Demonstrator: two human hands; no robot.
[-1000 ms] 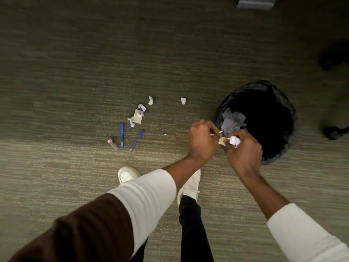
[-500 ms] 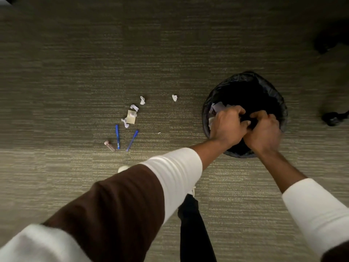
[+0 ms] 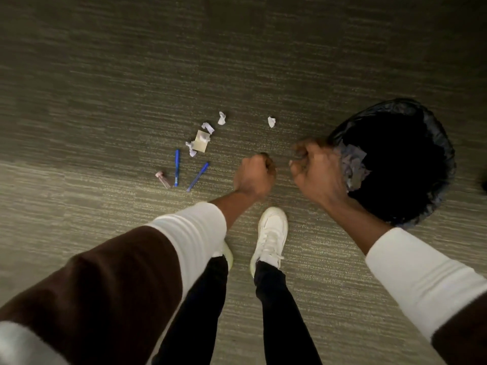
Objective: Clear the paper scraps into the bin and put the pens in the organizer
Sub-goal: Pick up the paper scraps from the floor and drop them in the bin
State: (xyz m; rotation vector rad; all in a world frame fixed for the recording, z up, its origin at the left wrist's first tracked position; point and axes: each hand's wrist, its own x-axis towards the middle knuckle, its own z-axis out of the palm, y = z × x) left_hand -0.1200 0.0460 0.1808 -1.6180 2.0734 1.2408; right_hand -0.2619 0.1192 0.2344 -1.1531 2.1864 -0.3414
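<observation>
Drew both hands back from over the bin point(image 3: 395, 104), likely after dropping a load. Noted left hand point(image 3: 254, 177) fisted, nothing visible inside; could not read the blurred right hand point(image 3: 316, 172). Found paper scraps point(image 3: 201, 144) and pens point(image 3: 176, 167) waiting on the floor, well apart from the bin.

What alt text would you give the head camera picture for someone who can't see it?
A person looks down at a carpet, left hand and blurred right hand both curled, next to a black-lined bin with paper in it. On the carpet to the left lie white scraps, two blue pens and a small pink-capped tube.
</observation>
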